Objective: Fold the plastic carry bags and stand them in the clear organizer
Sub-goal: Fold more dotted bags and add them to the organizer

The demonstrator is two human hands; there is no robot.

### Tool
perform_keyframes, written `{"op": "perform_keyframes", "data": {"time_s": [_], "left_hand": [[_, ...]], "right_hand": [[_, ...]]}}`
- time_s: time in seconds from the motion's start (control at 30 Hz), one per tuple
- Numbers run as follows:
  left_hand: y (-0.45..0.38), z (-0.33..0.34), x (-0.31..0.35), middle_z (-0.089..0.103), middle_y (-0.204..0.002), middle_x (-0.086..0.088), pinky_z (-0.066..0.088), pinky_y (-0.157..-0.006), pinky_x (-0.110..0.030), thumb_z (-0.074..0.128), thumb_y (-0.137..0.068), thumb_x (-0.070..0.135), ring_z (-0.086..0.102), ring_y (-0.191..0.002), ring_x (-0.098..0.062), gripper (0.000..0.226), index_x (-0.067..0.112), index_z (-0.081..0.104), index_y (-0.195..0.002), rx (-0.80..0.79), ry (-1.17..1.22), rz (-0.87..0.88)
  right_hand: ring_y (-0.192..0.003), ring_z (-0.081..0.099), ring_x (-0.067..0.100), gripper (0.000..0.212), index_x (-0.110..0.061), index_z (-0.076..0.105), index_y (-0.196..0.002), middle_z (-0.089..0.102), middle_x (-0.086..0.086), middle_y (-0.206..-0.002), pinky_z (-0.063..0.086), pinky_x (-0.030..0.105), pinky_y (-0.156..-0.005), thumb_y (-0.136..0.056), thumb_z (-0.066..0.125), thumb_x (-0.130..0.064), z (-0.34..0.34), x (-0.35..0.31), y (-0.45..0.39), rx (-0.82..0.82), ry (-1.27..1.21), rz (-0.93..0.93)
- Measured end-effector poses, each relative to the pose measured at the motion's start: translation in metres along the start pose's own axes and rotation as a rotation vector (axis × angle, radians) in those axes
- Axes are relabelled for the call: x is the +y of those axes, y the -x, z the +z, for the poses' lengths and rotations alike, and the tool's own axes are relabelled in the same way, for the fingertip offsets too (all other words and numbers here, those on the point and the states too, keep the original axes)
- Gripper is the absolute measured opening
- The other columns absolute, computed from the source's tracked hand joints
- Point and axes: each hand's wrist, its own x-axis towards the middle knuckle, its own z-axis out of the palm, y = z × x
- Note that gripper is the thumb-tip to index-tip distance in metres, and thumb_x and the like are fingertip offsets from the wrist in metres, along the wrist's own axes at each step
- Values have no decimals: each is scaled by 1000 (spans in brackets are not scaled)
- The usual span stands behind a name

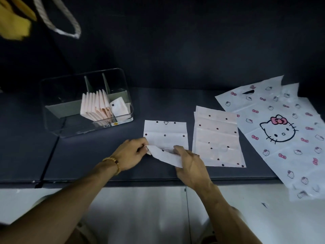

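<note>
A white bag with black dots (165, 134) lies flat on the dark table in front of me, its near edge lifted and turned up. My left hand (131, 154) pinches that edge at its left corner. My right hand (190, 164) grips the turned-up flap at its right end. To the left stands the clear organizer (52, 95) with dividers; several folded pale pink bags (95, 107) stand upright in it, and one folded dotted bag (118, 106) leans beside them.
A stack of flat dotted bags (217, 136) lies right of my hands. Further right, large cat-print bags (274, 127) hang over the table's front edge. A yellow tote with a rope handle (58, 18) hangs at the upper left.
</note>
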Motion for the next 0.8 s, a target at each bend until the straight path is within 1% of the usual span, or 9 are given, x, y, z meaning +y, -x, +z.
{"op": "perform_keyframes", "data": {"time_s": [0.07,0.2,0.27,0.33,0.43,0.5,0.57,0.67,0.8], "left_hand": [[4,-5,-4,68,-81,1,48,-73,-28,53,-93,12,61,-78,-16,12,13,63,-87,44,105,-52],[12,-10,-14,62,-74,7,41,-64,-16,57,-92,13,53,-68,-4,20,17,63,-73,90,352,-193],[17,-9,-18,65,-85,10,44,-66,-19,54,-95,37,56,-76,-1,23,20,67,-87,64,487,-245],[21,-7,-19,65,-93,13,47,-65,-19,49,-88,61,58,-82,-2,42,25,66,-99,48,541,-248],[18,-1,-21,68,-82,13,47,-64,-18,67,-79,53,62,-75,-2,34,22,65,-92,110,415,-246],[9,6,-22,68,-75,-3,51,-67,-34,69,-83,33,62,-74,-21,25,10,62,-81,199,256,-281],[1,12,-20,63,-68,-12,50,-66,-40,65,-86,25,57,-69,-31,28,5,55,-69,289,156,-337],[-8,16,-17,60,-65,-7,47,-62,-35,62,-88,30,59,-72,-31,32,13,49,-64,339,50,-389],[-22,19,-16,64,-84,-9,47,-68,-36,56,-90,38,59,-82,-34,23,21,51,-76,334,-109,-374]], "right_hand": [[-90,64,24,43,-28,55,-117,69,-3,-105,54,32,-81,-78,60,-8,-2,-9,-4,8,-129,125],[-72,59,12,17,-19,67,-100,65,-5,-83,49,23,-74,-87,60,-13,0,-16,-12,53,-418,310],[-70,58,14,12,-18,68,-94,63,-6,-77,46,23,-70,-87,59,-13,3,-19,-15,54,-420,360],[-68,55,18,8,-17,63,-83,57,-6,-70,41,23,-66,-88,57,-18,6,-21,-20,56,-337,407],[-62,48,21,30,-14,44,-65,47,-1,-61,36,27,-63,-91,55,-27,10,-22,-25,66,-252,490],[-61,49,21,35,-12,45,-63,48,1,-60,38,28,-63,-92,55,-29,12,-20,-28,96,-229,538],[-56,48,15,36,-9,52,-64,50,0,-57,38,26,-61,-93,57,-30,13,-17,-31,124,-236,573],[-59,51,18,31,-7,58,-73,52,-1,-58,39,25,-62,-93,57,-30,14,-16,-35,142,-250,603],[-74,54,26,22,-13,54,-83,55,3,-73,39,26,-65,-95,53,-31,16,-16,-40,165,-210,625]]}}
